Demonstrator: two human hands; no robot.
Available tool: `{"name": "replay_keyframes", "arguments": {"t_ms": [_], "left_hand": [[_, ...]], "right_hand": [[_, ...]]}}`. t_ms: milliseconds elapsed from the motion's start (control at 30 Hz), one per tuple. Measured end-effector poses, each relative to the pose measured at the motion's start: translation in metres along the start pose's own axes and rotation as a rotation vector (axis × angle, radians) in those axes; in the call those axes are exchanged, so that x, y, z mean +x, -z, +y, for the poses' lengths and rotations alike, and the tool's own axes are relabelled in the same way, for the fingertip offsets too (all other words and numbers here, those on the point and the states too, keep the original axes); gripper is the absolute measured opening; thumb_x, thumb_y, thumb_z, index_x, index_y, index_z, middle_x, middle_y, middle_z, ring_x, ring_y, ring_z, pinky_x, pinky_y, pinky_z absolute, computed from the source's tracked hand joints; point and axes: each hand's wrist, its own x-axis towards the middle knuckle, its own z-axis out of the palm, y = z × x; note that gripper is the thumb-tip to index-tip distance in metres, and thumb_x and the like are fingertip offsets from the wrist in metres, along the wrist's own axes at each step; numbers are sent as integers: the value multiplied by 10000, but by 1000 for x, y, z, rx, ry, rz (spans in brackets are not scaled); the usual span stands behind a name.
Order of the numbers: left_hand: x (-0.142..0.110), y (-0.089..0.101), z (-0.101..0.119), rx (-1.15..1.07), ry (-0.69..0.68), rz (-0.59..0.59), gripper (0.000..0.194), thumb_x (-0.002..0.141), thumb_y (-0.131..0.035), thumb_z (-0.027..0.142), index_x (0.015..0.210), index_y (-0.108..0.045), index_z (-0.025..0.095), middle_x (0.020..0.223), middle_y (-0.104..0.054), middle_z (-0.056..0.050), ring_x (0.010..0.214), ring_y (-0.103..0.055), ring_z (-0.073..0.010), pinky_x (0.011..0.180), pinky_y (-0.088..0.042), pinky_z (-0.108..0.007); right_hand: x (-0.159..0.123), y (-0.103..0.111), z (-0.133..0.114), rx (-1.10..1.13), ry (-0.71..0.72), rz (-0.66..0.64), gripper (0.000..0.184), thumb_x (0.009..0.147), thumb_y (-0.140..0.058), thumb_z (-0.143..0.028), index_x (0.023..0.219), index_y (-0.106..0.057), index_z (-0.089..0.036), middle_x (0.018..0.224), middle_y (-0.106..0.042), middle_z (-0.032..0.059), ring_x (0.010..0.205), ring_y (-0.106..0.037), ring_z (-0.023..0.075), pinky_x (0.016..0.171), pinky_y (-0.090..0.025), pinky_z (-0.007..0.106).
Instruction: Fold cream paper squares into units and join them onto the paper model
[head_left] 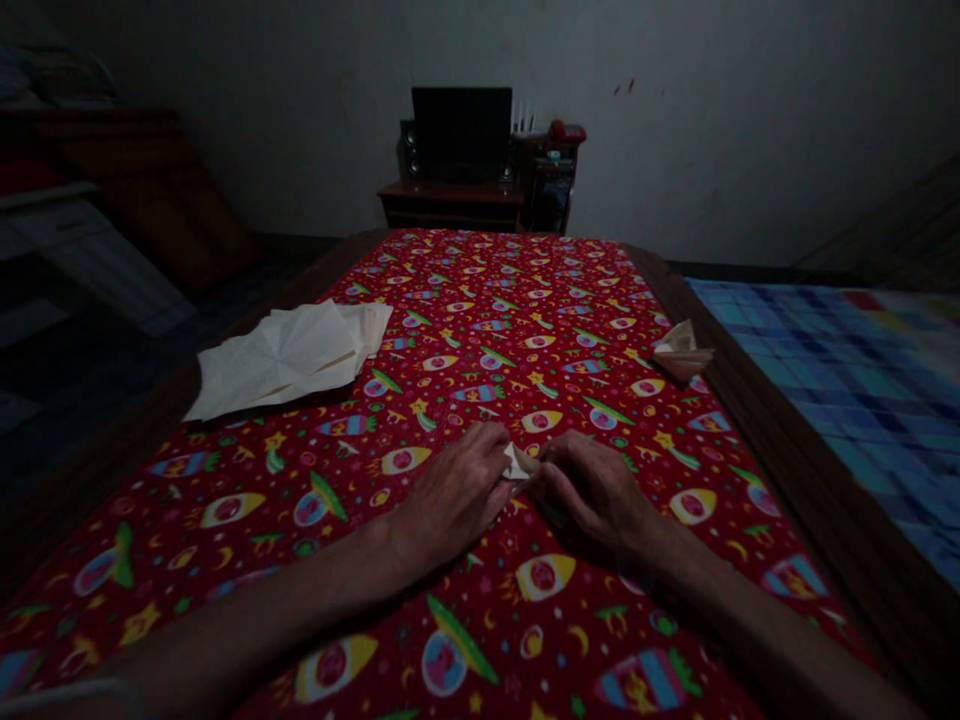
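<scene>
Between my two hands, low over the red patterned cloth (480, 395), is a small folded piece of pale paper (518, 464). My left hand (461, 485) is closed on the paper's left side, its knuckles facing up. From the right, my right hand (596, 485) pinches the other end with thumb and fingers. Most of the paper is hidden by the fingers. At the left edge of the cloth lies a stack of creased, pale paper sheets (292, 350). A folded paper piece (682, 352) with raised points sits at the right edge.
Dark wooden table borders (750, 450) run along the cloth. Beyond the far end stand a monitor (462, 135) and a desk (454, 203) against the wall. A blue checked cloth (840, 370) covers a surface to the right. Wooden furniture (142, 190) stands at left.
</scene>
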Motion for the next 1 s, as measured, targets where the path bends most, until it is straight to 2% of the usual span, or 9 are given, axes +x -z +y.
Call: {"name": "replay_keyframes", "arguments": {"t_ms": [167, 300, 467, 533, 600, 667, 733, 867, 1000], "left_hand": [[2, -6, -8, -98, -7, 68, 161, 822, -507, 81, 890, -612, 182, 1034, -533, -51, 977, -515, -179, 848, -471, -320], [6, -8, -15, -120, 10, 59, 150, 812, -530, 108, 867, -645, 187, 971, -551, -36, 909, -534, -161, 791, -467, -292], [12, -10, -21, -101, 57, 32, 107, 795, -556, 159, 788, -660, 182, 875, -566, -26, 814, -551, -154, 715, -459, -273], [13, -12, -20, -98, 67, 33, 103, 793, -554, 163, 749, -646, 173, 862, -568, -26, 810, -554, -154, 716, -457, -270], [12, -13, -19, -93, 75, 44, 110, 798, -545, 173, 727, -628, 161, 863, -575, -32, 815, -556, -158, 728, -457, -272], [11, -13, -19, -93, 86, 46, 107, 804, -539, 192, 747, -620, 153, 878, -585, -43, 821, -558, -164, 742, -456, -278], [10, -9, -22, -115, 82, 20, 93, 791, -553, 197, 825, -623, 147, 898, -601, -49, 836, -564, -170, 762, -454, -280], [9, 8, -29, -202, 108, -115, 265, 767, -581, 199, 1028, -610, 162, 964, -650, -40, 863, -595, -170, 767, -452, -259], [11, 21, -33, -250, 112, -181, 294, 782, -560, 195, 1069, -623, 199, 960, -682, -15, 838, -620, -161, 729, -439, -227]], "right_hand": [[-2, 0, 1, -6, 6, 4, 43, 886, -453, -186, 861, -484, -203, 761, -556, 23, 674, -501, 138, 610, -396, 279], [0, 1, -4, -24, 18, 28, 42, 873, -461, -169, 868, -481, -206, 765, -545, 26, 682, -494, 149, 612, -402, 294], [15, -2, -21, -81, 48, 156, 119, 856, -498, -185, 973, -512, -203, 992, -542, 97, 937, -506, 220, 773, -436, 368], [21, -5, -25, -135, 17, 92, 106, 857, -529, -235, 956, -546, -201, 990, -551, 97, 940, -504, 226, 782, -431, 369], [25, -9, -25, -172, -39, -10, 76, 866, -525, -257, 876, -570, -196, 897, -569, 80, 856, -515, 209, 731, -428, 342], [26, -11, -24, -186, -98, -75, 125, 881, -497, -252, 802, -569, -186, 817, -571, 68, 777, -514, 187, 681, -414, 312], [26, -12, -23, -212, -150, -87, 152, 881, -489, -245, 765, -560, -177, 773, -568, 64, 737, -509, 173, 662, -396, 295], [26, -11, -25, -275, -216, -120, 84, 845, -517, -210, 788, -566, -173, 772, -576, 47, 727, -503, 156, 646, -358, 264], [32, -7, -30, -330, -259, -161, 67, 805, -536, -183, 847, -587, -171, 794, -598, 40, 733, -505, 151, 627, -325, 249]]}}
